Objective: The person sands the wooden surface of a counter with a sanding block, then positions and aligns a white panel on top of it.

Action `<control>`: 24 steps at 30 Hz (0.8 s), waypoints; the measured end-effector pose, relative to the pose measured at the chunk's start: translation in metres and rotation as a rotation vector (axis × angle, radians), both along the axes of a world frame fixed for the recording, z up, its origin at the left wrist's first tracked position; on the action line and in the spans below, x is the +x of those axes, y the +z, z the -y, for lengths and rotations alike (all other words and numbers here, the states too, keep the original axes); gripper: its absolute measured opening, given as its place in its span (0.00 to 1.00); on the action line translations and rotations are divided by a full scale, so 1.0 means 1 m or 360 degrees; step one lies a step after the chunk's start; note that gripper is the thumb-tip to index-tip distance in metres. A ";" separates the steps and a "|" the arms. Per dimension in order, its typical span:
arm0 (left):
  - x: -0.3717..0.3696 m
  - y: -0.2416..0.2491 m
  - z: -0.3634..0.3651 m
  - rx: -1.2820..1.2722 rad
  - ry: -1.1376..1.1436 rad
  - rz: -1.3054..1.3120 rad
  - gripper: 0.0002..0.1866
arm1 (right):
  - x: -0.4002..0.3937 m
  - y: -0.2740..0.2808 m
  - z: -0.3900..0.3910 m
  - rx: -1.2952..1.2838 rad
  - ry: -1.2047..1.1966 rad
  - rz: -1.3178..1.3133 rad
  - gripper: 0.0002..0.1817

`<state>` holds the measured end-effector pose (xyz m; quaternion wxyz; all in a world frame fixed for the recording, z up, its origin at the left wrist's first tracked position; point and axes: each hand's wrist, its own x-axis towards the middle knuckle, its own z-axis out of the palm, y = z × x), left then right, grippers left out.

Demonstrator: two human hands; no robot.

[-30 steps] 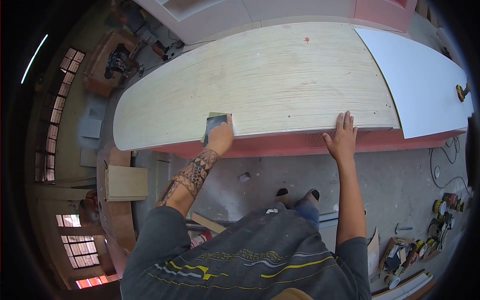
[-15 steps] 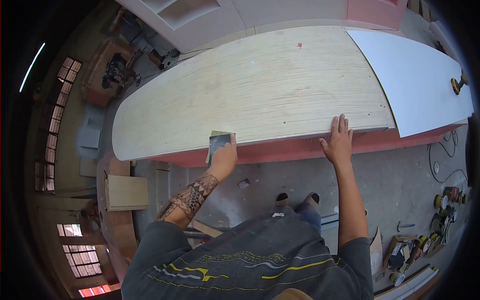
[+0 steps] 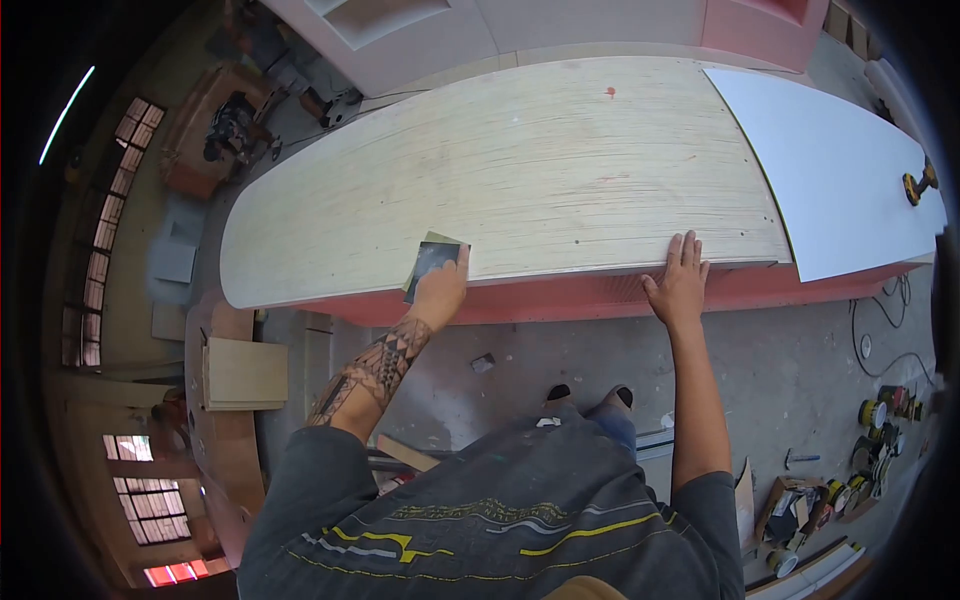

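Note:
My left hand (image 3: 439, 292) is closed on a folded piece of sandpaper (image 3: 436, 258), a dark square face over an olive layer, at the near edge of a long pale plywood top (image 3: 480, 170). One finger lies along its right side. The sandpaper overlaps the top's edge; whether it presses on the wood is hard to tell. My right hand (image 3: 680, 285) rests open on the same edge, fingers spread over the surface and thumb out to the side. Below the edge runs a pink side panel (image 3: 530, 298).
A white sheet (image 3: 830, 170) covers the right end, with a yellow drill (image 3: 918, 185) on it. Cans (image 3: 872, 413), a box of tools (image 3: 795, 508) and a hammer (image 3: 800, 458) lie on the floor at right. Two people (image 3: 235, 128) are at the far left.
My left hand and the sandpaper have moved slightly up onto the top, and the sandpaper has turned clockwise. My right hand stays on the edge. The view has shifted a little.

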<state>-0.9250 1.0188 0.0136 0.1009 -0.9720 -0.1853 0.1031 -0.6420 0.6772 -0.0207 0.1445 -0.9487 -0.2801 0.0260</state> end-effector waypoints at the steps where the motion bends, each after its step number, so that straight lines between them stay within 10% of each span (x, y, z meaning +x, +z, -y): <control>1: 0.004 0.004 -0.001 -0.0003 0.0012 -0.0009 0.40 | 0.000 0.000 -0.001 -0.0024 -0.0042 -0.0001 0.58; 24: -0.004 -0.005 0.007 0.0056 -0.0019 0.0137 0.38 | 0.007 -0.002 -0.003 -0.0032 -0.0048 -0.0007 0.57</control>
